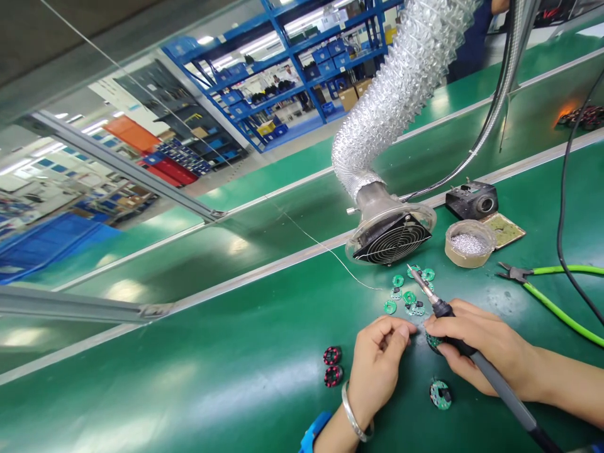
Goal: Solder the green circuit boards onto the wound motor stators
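My right hand (491,346) grips a soldering iron (507,384), its metal tip pointing up and left over several small green ring-shaped circuit boards (408,297). Under the fingers of that hand a round part with a green board (433,341) shows in part; whether they also hold it I cannot tell. My left hand (377,358) is just left of it, thumb and index finger curled together; anything between them is hidden. Below the right hand lies another round part with a green board (440,394). Two black-and-red ring cores (333,366) lie left of my left hand.
A fume extractor hood (391,236) on a silver duct (377,100) hangs behind the boards. A tub of metal shavings (469,244), an iron holder (472,200) and green-handled cutters (523,275) stand right. Thin solder wire (325,246) hangs down; a black cable (564,207) crosses the right side.
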`<move>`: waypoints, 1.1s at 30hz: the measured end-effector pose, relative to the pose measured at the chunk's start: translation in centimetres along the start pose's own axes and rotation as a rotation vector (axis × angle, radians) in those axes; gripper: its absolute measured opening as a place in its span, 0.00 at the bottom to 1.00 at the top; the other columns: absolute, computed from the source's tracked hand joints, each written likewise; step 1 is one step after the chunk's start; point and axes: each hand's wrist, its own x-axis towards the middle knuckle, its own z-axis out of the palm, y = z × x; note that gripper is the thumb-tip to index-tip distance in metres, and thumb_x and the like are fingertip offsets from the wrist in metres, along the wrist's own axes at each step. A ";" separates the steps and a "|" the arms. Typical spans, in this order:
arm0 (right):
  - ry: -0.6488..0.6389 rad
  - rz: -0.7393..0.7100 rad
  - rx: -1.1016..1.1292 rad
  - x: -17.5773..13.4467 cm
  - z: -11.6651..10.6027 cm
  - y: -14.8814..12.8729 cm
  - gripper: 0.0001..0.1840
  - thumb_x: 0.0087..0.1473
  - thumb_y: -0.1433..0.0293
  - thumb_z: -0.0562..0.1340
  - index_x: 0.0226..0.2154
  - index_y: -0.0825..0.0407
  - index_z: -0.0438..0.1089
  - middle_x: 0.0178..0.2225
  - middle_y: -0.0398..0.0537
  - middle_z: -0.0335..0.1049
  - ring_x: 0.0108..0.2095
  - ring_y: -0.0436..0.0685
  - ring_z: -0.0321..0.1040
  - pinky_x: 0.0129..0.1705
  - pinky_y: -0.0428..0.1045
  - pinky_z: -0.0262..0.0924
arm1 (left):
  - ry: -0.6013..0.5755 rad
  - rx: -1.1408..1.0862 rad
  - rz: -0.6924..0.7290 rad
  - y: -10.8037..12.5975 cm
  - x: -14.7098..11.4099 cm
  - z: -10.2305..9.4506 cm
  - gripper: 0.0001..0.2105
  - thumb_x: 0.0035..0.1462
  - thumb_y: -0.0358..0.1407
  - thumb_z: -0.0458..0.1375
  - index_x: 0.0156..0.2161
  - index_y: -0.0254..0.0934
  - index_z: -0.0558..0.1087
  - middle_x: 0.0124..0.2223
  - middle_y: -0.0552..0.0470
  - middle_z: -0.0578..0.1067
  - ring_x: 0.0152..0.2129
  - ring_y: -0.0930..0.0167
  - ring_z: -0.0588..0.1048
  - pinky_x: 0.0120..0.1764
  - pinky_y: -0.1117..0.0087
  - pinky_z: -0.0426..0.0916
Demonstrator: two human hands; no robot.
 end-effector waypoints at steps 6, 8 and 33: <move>0.002 0.022 -0.047 0.2 -0.1 -0.1 0.19 0.57 0.80 0.52 0.50 0.53 0.62 0.32 0.47 0.66 0.33 0.53 0.62 0.33 0.47 0.64 | -0.001 0.048 0.005 -0.2 0.2 0.2 0.13 0.56 0.39 0.55 0.27 0.33 0.75 0.24 0.53 0.69 0.21 0.73 0.65 0.26 0.74 0.60; -0.007 0.017 -0.048 0.3 -0.1 -0.2 0.20 0.57 0.80 0.53 0.51 0.53 0.61 0.32 0.47 0.66 0.34 0.54 0.63 0.34 0.47 0.63 | -0.004 0.070 0.015 -0.1 0.1 0.4 0.13 0.56 0.38 0.55 0.25 0.34 0.74 0.23 0.53 0.69 0.21 0.73 0.66 0.26 0.74 0.60; -0.027 0.075 -0.198 -3.0 -6.0 4.2 0.20 0.59 0.81 0.54 0.51 0.48 0.64 0.46 0.51 0.73 0.40 0.56 0.72 0.43 0.52 0.68 | -0.192 1.188 0.264 -0.7 8.8 -7.2 0.10 0.58 0.24 0.48 0.31 0.39 0.67 0.38 0.50 0.69 0.30 0.69 0.73 0.30 0.70 0.67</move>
